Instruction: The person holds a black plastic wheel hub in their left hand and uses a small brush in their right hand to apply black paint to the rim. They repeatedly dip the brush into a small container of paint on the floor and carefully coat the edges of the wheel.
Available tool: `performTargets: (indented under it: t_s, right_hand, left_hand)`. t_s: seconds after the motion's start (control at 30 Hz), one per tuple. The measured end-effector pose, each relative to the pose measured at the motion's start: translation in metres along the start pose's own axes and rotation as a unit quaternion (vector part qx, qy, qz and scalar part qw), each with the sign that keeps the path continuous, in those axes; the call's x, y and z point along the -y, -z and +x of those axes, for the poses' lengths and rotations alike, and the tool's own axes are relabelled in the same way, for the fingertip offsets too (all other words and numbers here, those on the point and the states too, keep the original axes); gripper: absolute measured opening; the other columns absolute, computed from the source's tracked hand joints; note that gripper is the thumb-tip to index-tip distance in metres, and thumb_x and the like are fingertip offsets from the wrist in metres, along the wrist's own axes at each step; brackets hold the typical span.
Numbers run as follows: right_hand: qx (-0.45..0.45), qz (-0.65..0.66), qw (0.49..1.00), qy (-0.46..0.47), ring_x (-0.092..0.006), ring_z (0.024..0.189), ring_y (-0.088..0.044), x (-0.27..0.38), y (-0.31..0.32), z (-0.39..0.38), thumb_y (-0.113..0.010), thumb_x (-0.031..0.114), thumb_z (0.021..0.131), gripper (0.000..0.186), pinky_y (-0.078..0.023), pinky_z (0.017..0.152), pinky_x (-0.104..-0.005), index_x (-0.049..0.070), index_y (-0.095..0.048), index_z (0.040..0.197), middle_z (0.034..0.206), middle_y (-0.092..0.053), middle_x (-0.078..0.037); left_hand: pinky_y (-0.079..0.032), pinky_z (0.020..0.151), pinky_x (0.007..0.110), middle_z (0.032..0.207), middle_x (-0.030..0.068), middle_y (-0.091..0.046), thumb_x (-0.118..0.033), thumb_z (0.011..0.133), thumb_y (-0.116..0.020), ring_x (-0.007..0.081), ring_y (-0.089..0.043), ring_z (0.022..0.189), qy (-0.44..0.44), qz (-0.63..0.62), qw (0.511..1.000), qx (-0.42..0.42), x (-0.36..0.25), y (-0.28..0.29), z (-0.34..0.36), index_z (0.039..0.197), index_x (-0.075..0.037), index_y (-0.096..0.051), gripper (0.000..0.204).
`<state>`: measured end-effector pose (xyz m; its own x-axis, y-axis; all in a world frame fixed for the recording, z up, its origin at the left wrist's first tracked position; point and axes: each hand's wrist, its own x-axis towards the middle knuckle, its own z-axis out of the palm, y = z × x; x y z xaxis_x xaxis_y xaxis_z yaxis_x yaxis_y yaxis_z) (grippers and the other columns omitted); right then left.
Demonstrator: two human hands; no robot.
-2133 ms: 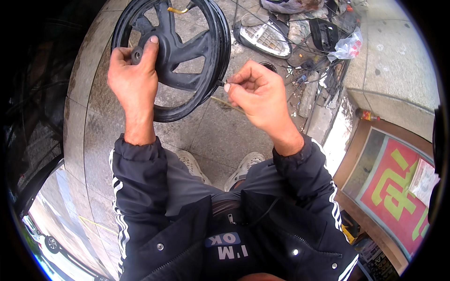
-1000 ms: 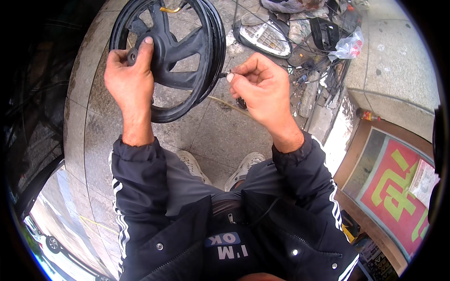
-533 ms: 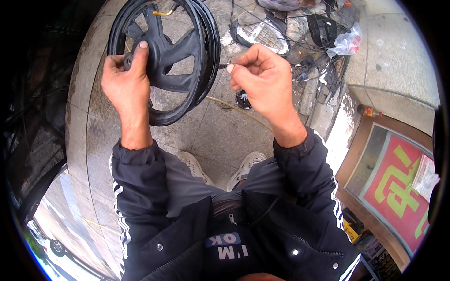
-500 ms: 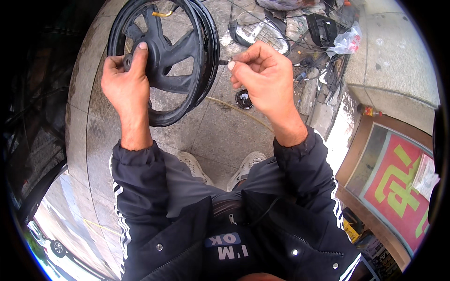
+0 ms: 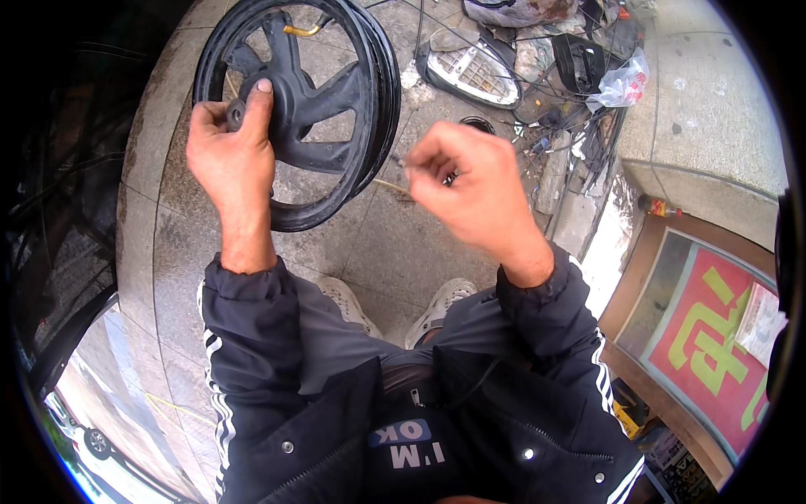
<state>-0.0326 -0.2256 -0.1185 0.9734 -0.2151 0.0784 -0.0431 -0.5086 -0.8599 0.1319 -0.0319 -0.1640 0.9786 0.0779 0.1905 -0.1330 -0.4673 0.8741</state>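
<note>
My left hand (image 5: 231,160) grips a black spoked wheel rim (image 5: 323,160) at its hub, thumb pressed on the hub and fingers curled around its end. The rim stands on edge, tilted, with a brass-coloured bent valve stem (image 5: 300,31) between its spokes. Just right of the rim, my right hand (image 5: 470,181) is closed in a pinch, somewhat blurred. A small dark-tipped stick (image 5: 397,157) pokes from its fingertips toward the rim, apart from it; its exact kind is unclear. Behind these fingers, a small tin of dark liquid (image 5: 450,178) is mostly hidden.
Beyond my right hand lies a round black container (image 5: 477,124). A white grille-like panel (image 5: 472,74), tangled black cables (image 5: 588,139) and a clear plastic bag (image 5: 623,81) lie at the far right. A framed red sign (image 5: 709,336) leans at right. My shoes (image 5: 441,309) stand on the tiled floor.
My right hand has moved down and slightly right, drawing the stick away from the rim's edge. The round black container has come into view. The rim and left hand have shifted only slightly.
</note>
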Motion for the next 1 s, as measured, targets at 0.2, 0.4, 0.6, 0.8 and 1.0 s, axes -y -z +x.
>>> performTargets:
  t_s: [0.2, 0.4, 0.6, 0.8, 1.0]
  right_hand:
    - [-0.141, 0.218, 0.965, -0.034, -0.0125, 0.074, -0.067, -0.014, 0.006, 0.020, -0.071, -0.001, 0.091, 0.011, -0.056, 0.067, -0.0265, -0.002, -0.065, 0.100, 0.088, -0.070, -0.006]
    - [-0.139, 0.351, 0.923, -0.072, -0.0129, 0.070, -0.067, -0.023, 0.006, 0.033, -0.071, 0.001, 0.091, 0.009, -0.055, 0.059, -0.0268, -0.003, -0.064, 0.096, 0.082, -0.070, -0.009]
    - [-0.126, 0.346, 0.925, -0.091, -0.0135, 0.068, -0.067, -0.027, 0.009, 0.039, -0.072, 0.001, 0.090, 0.008, -0.055, 0.059, -0.0268, -0.003, -0.066, 0.094, 0.081, -0.070, -0.009]
    - [-0.115, 0.287, 0.945, -0.101, -0.0105, 0.064, -0.065, -0.025, 0.005, 0.034, -0.070, 0.002, 0.089, 0.007, -0.052, 0.056, -0.0248, -0.003, -0.066, 0.092, 0.076, -0.069, -0.007]
    - [-0.100, 0.175, 0.976, -0.089, -0.0067, 0.067, -0.062, -0.023, 0.002, 0.025, -0.070, 0.000, 0.091, 0.006, -0.049, 0.058, -0.0229, -0.002, -0.064, 0.091, 0.079, -0.068, -0.004]
  left_hand:
    - [-0.049, 0.062, 0.029, 0.071, 0.0042, -0.062, -0.039, 0.079, -0.090, 0.0122, -0.054, 0.064, -0.032, 0.029, 0.999, -0.004, -0.006, 0.001, -0.006, 0.082, 0.000, -0.063, 0.048]
    - [-0.048, 0.063, 0.029, 0.071, 0.0035, -0.061, -0.037, 0.079, -0.090, 0.0121, -0.053, 0.065, -0.060, 0.035, 0.998, -0.004, -0.006, -0.001, -0.012, 0.082, -0.001, -0.063, 0.045]
    - [-0.047, 0.062, 0.028, 0.070, 0.0020, -0.060, -0.033, 0.080, -0.090, 0.0112, -0.052, 0.064, -0.059, 0.030, 0.998, 0.000, -0.011, 0.000, -0.015, 0.081, -0.002, -0.062, 0.043]
    - [-0.047, 0.062, 0.027, 0.070, 0.0018, -0.059, -0.033, 0.080, -0.090, 0.0108, -0.052, 0.065, -0.060, 0.022, 0.998, 0.000, -0.008, 0.000, -0.013, 0.081, -0.002, -0.062, 0.042]
    - [-0.047, 0.062, 0.028, 0.071, 0.0024, -0.059, -0.035, 0.080, -0.090, 0.0116, -0.052, 0.065, -0.048, 0.022, 0.999, -0.004, -0.007, 0.002, -0.012, 0.082, -0.001, -0.062, 0.044]
